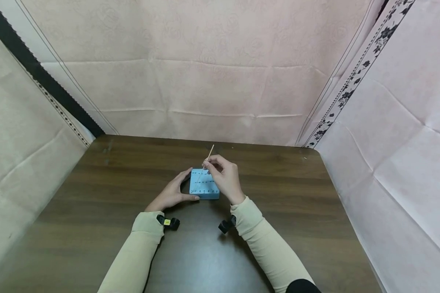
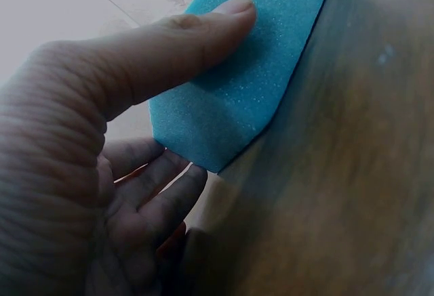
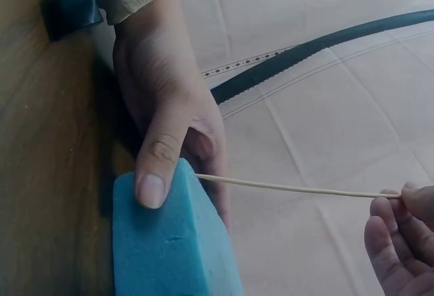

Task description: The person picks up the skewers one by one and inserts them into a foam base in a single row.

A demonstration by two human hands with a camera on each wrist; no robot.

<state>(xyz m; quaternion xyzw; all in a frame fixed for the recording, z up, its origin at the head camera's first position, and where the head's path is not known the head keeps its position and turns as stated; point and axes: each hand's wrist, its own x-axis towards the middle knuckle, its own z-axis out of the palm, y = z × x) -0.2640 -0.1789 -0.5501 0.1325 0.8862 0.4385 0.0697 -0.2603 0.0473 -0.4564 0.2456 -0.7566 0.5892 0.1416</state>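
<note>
In the head view, the right hand (image 1: 225, 176) pinches a stick (image 1: 211, 150) slanting down-left over the pitted block (image 1: 204, 191), which the left hand (image 1: 174, 192) clasps on the desk (image 1: 315, 228) just below centre; left wrist shows the block at top centre; right wrist, the stick pointing left at the block's upper corner.

From the head, looks forward and down from well above the block (image 1: 205, 188) and worktop (image 1: 297, 203). On the left wrist, looks closely from the block's near left; on the right, closely from its near right, towards the left hand (image 3: 164, 93). Shows the block's near side from both wrists.
</note>
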